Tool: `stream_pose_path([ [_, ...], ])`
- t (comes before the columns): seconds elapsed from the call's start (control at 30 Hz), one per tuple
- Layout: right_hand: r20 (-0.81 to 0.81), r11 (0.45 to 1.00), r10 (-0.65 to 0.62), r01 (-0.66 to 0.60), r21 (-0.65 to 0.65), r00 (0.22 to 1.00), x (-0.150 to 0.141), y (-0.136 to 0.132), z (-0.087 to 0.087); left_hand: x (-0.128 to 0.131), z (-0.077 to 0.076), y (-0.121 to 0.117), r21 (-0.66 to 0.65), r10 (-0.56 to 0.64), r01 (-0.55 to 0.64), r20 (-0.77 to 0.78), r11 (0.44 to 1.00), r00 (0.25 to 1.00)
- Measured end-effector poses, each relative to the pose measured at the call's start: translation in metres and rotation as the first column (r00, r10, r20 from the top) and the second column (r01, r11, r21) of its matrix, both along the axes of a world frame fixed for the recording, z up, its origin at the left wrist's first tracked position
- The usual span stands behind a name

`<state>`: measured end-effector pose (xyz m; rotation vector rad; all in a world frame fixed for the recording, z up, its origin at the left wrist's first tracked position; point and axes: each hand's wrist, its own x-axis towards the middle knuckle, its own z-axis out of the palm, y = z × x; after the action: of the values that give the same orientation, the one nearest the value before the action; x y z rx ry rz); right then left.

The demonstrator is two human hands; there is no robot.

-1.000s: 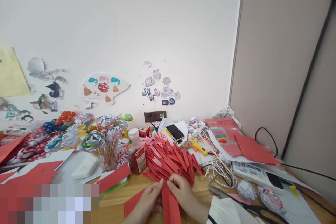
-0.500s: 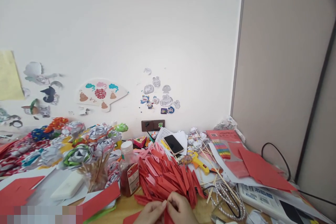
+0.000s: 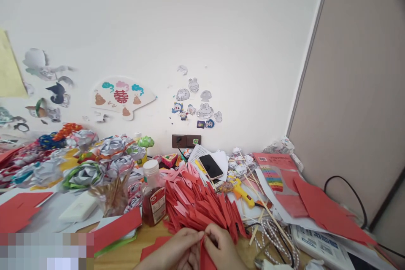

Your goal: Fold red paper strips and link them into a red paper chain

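Note:
Low in the middle of the head view, my left hand (image 3: 183,248) and my right hand (image 3: 219,245) meet with fingertips together. Between them is a strip of red paper (image 3: 206,260), pinched by both thumbs and fingers; part of it is hidden behind the fingers. Just beyond my hands lies a big heap of folded red paper strips (image 3: 199,202), with some pink ones toward the back. More flat red paper (image 3: 155,245) rests on the table by my left wrist.
A bottle with brown liquid (image 3: 153,194) stands left of the heap. To its left are a container of sticks (image 3: 112,196) and paper flowers (image 3: 87,174). A phone (image 3: 211,166), a yellow glue gun (image 3: 243,194), a coiled cord (image 3: 278,240) and a red paper pack (image 3: 281,181) lie rightward.
The camera has tilted down and rolled slightly, so more of my hands and forearms shows. Both hands still grip the red paper close together.

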<state>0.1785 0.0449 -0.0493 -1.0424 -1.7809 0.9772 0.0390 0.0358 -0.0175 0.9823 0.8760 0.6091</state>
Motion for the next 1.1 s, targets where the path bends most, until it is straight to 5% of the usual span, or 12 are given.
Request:
stream_pose_path([
  [0.53,-0.019,0.998,-0.056,0.055,-0.02,0.998,0.015,0.016,0.001,0.019,-0.004,0.028,0.126,-0.024,0.026,-0.014,0.992,1.0],
  [0.7,-0.032,0.998,-0.037,0.035,-0.057,0.999,0.017,0.016,0.004,0.022,-0.011,0.027,0.153,0.07,-0.068,-0.01,0.986,0.997],
  [0.9,-0.007,0.998,-0.046,0.046,-0.047,0.999,0.019,0.012,0.006,0.025,-0.022,0.024,0.291,0.096,-0.061,-0.107,0.955,0.99],
  [1.1,-0.004,0.997,-0.034,0.034,-0.076,0.999,0.022,0.005,0.01,0.025,-0.017,0.022,0.438,0.09,-0.013,-0.156,0.899,0.984],
])
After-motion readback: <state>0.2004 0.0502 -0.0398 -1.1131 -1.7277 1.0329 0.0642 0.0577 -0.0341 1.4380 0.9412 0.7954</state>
